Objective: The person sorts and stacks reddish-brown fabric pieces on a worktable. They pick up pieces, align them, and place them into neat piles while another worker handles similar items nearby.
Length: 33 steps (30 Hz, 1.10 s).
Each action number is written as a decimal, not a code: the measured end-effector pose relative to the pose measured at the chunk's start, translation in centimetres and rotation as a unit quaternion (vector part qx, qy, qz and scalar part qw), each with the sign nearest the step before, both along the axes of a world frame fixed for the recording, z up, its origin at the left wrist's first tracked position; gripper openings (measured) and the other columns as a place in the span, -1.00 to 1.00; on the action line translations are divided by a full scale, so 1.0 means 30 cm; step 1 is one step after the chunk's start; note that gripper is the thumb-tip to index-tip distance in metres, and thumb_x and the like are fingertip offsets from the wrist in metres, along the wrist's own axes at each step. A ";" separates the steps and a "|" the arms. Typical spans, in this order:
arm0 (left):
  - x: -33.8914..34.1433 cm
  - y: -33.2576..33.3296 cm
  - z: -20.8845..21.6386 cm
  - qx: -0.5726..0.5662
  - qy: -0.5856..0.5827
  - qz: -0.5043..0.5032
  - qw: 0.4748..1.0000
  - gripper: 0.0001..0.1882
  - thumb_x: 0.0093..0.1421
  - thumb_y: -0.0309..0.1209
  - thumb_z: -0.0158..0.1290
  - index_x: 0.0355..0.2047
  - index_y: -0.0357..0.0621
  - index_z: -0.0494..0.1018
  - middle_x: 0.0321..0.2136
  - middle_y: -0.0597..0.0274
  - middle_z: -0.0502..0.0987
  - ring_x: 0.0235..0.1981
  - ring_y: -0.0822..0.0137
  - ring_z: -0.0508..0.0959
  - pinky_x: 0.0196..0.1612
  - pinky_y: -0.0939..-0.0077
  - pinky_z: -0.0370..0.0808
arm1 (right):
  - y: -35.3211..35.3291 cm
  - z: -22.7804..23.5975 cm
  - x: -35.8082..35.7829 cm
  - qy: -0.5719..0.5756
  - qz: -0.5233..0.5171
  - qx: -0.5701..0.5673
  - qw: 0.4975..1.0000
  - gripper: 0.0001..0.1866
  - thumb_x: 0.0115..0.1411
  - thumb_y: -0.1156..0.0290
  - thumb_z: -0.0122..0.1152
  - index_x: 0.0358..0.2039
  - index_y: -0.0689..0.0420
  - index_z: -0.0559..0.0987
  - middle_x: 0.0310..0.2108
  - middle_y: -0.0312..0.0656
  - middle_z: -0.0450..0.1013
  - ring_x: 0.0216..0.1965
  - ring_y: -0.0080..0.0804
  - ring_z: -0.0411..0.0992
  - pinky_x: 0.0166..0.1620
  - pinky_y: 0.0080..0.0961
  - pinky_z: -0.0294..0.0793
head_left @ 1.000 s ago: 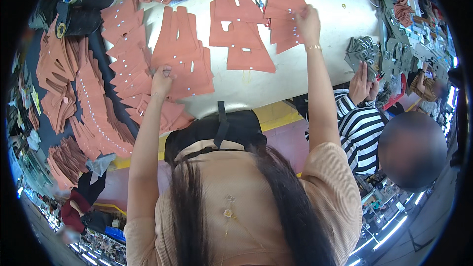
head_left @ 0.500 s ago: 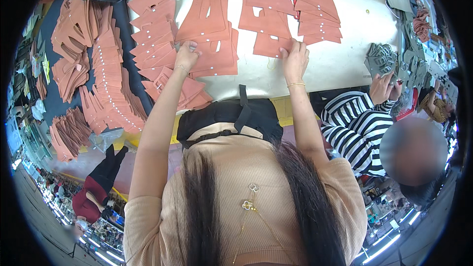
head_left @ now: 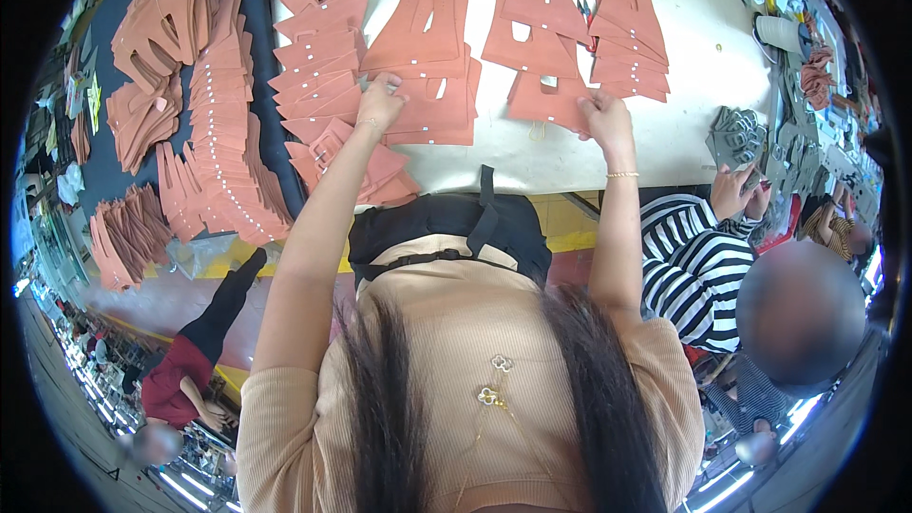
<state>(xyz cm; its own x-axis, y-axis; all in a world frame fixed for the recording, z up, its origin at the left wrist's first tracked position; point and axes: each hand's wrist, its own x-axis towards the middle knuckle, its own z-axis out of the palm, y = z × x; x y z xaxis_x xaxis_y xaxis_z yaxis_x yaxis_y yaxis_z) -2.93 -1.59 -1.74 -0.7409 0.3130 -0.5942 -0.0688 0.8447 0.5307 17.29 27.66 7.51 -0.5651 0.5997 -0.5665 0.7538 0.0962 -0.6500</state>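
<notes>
My right hand (head_left: 608, 121) pinches the right-hand corner of a terracotta leather-like panel (head_left: 546, 106) at the near end of the middle group. The panel lies at a slant, with a short loop of thread at its near edge. My left hand (head_left: 379, 101) has its fingers curled at the left edge of a neighbouring stack of panels (head_left: 442, 117); what is between its fingertips is too small to make out. Beyond the pinched panel lie overlapping panels (head_left: 532, 49) with slots and small white stickers. Red-handled snips (head_left: 590, 27) lie between two groups.
A pale worktop (head_left: 703, 57) bears the panels. More panels are stacked in rows (head_left: 228, 123) on a dark surface at left. To the right, a person in a striped top (head_left: 689, 256) handles grey pieces (head_left: 737, 136). A white spool (head_left: 785, 31) stands at far right.
My right hand has moved right and slightly nearer, and the panel under it now lies more slanted. The view has shifted. At lower left, the person in dark red has changed posture.
</notes>
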 end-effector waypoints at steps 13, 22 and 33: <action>-0.008 -0.001 -0.029 0.019 -0.026 0.017 0.999 -0.61 -0.05 -0.46 0.21 -0.18 -0.19 0.39 -0.28 0.05 0.53 -0.20 0.18 0.53 -0.12 0.37 0.44 | -0.162 0.229 -0.294 0.332 0.093 -0.017 0.938 -0.60 0.18 0.32 0.14 -0.02 0.28 0.45 -0.15 -0.08 0.48 -0.27 -0.44 0.45 -0.14 -0.55 0.42; -0.002 -0.003 -0.029 0.017 -0.018 0.014 1.000 -0.61 -0.05 -0.51 0.21 -0.18 -0.22 0.39 -0.26 0.15 0.50 -0.18 0.32 0.50 -0.10 0.45 0.42 | -0.389 -0.268 -0.525 0.061 -0.034 0.027 0.997 -0.69 0.10 0.38 0.22 -0.23 0.33 0.45 -0.27 -0.03 0.47 -0.39 -0.30 0.51 -0.32 -0.46 0.61; -0.011 -0.016 -0.055 0.045 -0.022 -0.003 0.999 -0.62 -0.06 -0.53 0.22 -0.21 -0.20 0.37 -0.26 0.04 0.50 -0.18 0.17 0.52 -0.11 0.37 0.43 | -0.398 -0.195 -0.555 0.162 -0.003 0.085 0.983 -0.78 -0.06 0.45 0.21 -0.39 0.21 0.43 -0.51 -0.01 0.48 -0.41 -0.04 0.48 -0.30 -0.24 0.45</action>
<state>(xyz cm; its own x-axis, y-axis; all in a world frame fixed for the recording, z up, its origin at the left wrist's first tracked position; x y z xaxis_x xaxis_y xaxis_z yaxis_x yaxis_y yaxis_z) -3.25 -2.07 -3.40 -0.7127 0.3714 -0.5951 -0.0887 0.7938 0.6016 0.65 15.73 1.66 -0.6959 0.6737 -0.2485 0.5102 0.2205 -0.8313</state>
